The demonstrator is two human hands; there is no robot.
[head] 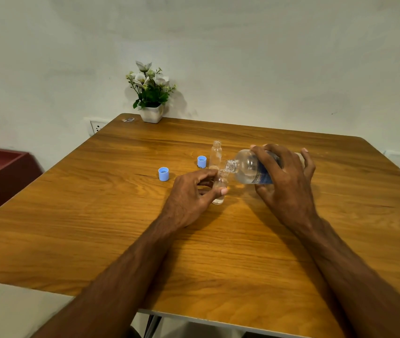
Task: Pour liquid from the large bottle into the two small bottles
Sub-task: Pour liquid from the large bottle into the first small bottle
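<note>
Tipping the large bottle (250, 170) sideways, your right hand (283, 184) curls round its body, its open mouth touching the neck of the near small bottle (219, 189) pinched upright by your left hand (189, 195) on the counter (96, 215). Just behind that near bottle stands the second small bottle (215, 154), with two blue caps (163, 173) to its left.

Potted flowers (151, 93) at table's (72, 215) far edge — wall socket (96, 126) behind.

Your wooden surface (126, 230): two blue caps (163, 173) (201, 161) left of centre, two small clear bottles (215, 154) (219, 190) upright mid-surface, white flower pot (152, 112) at far edge, small dark item (128, 120) near far-left corner.
</note>
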